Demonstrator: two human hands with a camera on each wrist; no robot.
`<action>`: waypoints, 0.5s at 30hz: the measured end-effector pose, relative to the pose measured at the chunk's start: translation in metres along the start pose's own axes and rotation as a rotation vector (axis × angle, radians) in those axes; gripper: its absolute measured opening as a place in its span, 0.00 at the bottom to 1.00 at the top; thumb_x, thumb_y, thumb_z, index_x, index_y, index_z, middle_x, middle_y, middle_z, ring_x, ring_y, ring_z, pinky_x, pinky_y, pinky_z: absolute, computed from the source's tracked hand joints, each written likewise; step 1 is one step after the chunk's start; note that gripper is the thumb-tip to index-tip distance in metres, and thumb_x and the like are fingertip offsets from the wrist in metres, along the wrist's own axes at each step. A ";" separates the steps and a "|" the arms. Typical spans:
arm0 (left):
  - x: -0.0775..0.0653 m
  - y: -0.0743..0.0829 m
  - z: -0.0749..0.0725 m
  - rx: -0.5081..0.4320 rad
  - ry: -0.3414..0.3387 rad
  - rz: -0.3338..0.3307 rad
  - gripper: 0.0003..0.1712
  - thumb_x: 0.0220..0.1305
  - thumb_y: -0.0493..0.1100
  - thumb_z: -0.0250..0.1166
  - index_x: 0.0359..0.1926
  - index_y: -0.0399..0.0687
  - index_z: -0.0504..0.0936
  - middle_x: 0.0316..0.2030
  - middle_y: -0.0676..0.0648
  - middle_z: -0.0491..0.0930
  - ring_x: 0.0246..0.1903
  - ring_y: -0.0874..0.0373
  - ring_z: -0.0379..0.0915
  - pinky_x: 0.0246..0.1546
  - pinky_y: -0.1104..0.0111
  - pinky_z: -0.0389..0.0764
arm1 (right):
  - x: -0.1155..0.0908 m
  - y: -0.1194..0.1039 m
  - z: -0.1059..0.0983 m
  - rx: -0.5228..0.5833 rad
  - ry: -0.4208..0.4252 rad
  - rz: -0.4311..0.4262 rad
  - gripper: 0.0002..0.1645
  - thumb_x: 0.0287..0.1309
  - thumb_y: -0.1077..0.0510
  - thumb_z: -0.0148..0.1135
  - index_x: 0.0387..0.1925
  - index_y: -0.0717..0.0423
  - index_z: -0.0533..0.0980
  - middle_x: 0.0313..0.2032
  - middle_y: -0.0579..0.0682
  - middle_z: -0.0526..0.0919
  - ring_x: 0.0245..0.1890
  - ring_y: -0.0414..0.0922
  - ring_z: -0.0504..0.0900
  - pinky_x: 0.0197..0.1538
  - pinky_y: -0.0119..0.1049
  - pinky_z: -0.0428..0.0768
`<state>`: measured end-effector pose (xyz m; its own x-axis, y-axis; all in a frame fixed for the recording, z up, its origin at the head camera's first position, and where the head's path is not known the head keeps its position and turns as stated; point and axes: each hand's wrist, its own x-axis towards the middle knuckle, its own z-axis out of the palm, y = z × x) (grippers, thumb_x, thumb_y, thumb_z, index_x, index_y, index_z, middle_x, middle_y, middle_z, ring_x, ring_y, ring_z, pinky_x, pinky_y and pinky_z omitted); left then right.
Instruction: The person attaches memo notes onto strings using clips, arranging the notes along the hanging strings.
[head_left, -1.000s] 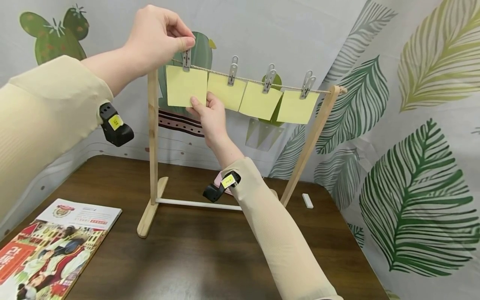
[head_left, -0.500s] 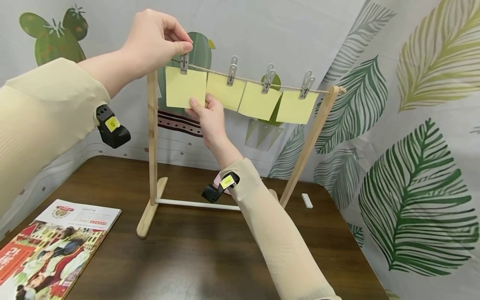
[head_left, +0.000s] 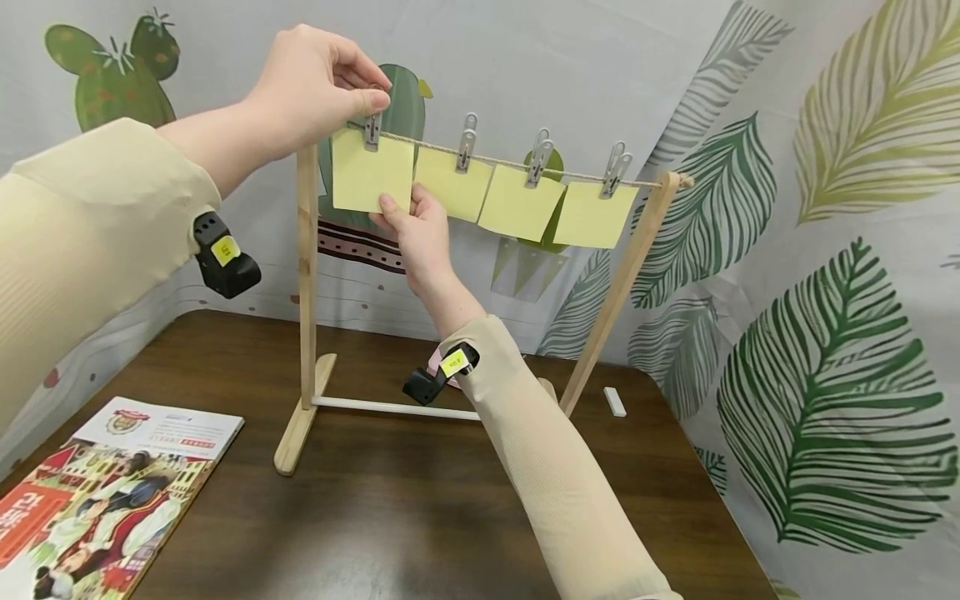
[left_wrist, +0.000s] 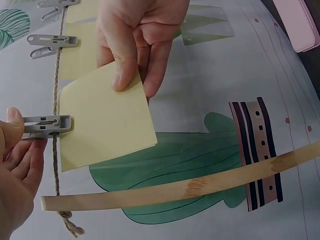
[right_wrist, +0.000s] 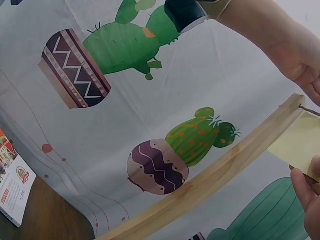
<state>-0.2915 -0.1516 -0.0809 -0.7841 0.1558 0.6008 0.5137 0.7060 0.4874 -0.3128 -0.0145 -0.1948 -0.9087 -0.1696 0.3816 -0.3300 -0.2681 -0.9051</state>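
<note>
My left hand [head_left: 315, 87] pinches the top of a grey clothespin [head_left: 372, 133] at the left end of a twine line [left_wrist: 56, 90]. That clothespin sits over the twine and the top edge of a yellow sticky note [head_left: 367, 171]. Lower down, my right hand [head_left: 426, 237] holds the same note by its bottom right corner, thumb in front and fingers behind. To the right, several more yellow notes [head_left: 521, 202] hang from the twine, each under its own grey clothespin [head_left: 537, 158]. In the left wrist view, the note's lower edge shows a slight doubled layer.
A wooden frame post [head_left: 307, 275] stands left, another post [head_left: 618, 292] right, joined low by a white rod [head_left: 397, 408]. A magazine [head_left: 112, 492] lies at the table's left. A small white block [head_left: 614, 402] is at the right; a pink object [left_wrist: 299, 25] lies behind.
My left hand has come down slightly with the clothespin over the left note. The right hand stays at the note's lower corner; little else has moved.
</note>
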 end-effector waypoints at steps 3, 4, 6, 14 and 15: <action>0.000 -0.001 -0.001 0.011 -0.004 0.002 0.20 0.67 0.48 0.64 0.53 0.41 0.83 0.30 0.69 0.80 0.31 0.80 0.70 0.37 0.81 0.68 | 0.000 -0.001 0.000 -0.007 -0.007 -0.005 0.19 0.68 0.69 0.51 0.58 0.75 0.68 0.56 0.70 0.77 0.59 0.58 0.78 0.54 0.34 0.81; 0.000 -0.001 -0.001 0.014 -0.004 0.003 0.20 0.67 0.49 0.64 0.53 0.42 0.83 0.32 0.68 0.81 0.31 0.81 0.70 0.37 0.81 0.68 | 0.000 -0.002 0.000 -0.007 -0.010 -0.005 0.19 0.68 0.69 0.51 0.58 0.75 0.68 0.56 0.70 0.76 0.59 0.58 0.77 0.54 0.34 0.81; 0.001 -0.001 -0.001 0.020 -0.001 0.002 0.21 0.66 0.49 0.64 0.54 0.42 0.83 0.34 0.67 0.82 0.31 0.82 0.70 0.37 0.82 0.68 | 0.000 -0.002 0.001 -0.007 -0.016 -0.005 0.19 0.69 0.69 0.50 0.58 0.75 0.68 0.57 0.70 0.76 0.59 0.58 0.77 0.54 0.34 0.80; 0.000 -0.003 -0.002 0.037 -0.009 -0.001 0.24 0.66 0.51 0.65 0.59 0.44 0.81 0.54 0.42 0.82 0.32 0.84 0.68 0.40 0.82 0.70 | 0.001 -0.003 0.000 -0.025 -0.007 0.000 0.19 0.68 0.70 0.51 0.58 0.75 0.68 0.57 0.68 0.76 0.55 0.53 0.80 0.53 0.33 0.81; 0.000 -0.003 -0.002 0.035 -0.012 -0.002 0.25 0.66 0.51 0.64 0.59 0.44 0.80 0.54 0.41 0.81 0.33 0.84 0.69 0.41 0.81 0.70 | 0.001 -0.003 0.000 -0.031 -0.003 -0.001 0.19 0.68 0.70 0.51 0.58 0.75 0.68 0.56 0.68 0.77 0.53 0.52 0.80 0.52 0.32 0.81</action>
<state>-0.2925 -0.1548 -0.0813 -0.7891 0.1629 0.5922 0.5002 0.7300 0.4657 -0.3126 -0.0133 -0.1915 -0.9074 -0.1725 0.3833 -0.3389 -0.2391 -0.9099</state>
